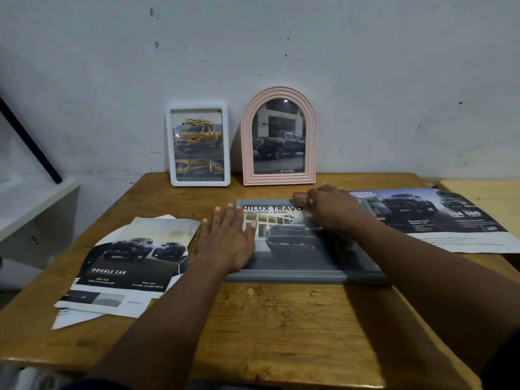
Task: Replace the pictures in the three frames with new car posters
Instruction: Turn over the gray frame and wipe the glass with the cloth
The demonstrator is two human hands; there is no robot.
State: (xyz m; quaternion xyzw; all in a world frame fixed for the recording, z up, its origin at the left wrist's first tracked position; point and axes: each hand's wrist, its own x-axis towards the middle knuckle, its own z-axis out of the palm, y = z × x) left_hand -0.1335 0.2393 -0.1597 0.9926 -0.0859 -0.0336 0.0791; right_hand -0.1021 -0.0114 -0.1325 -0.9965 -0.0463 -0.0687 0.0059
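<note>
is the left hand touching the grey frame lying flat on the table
Touching. The head view shows the left hand lying flat, fingers straight, across the left edge of the grey rectangular frame.

Worn wooden table point(281, 319), glossy paper posters point(132, 263)

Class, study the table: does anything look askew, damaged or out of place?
Yes: at left on the table, the loose posters lie in a skewed, overlapping pile; the top one bears a yellowish stain.
</note>
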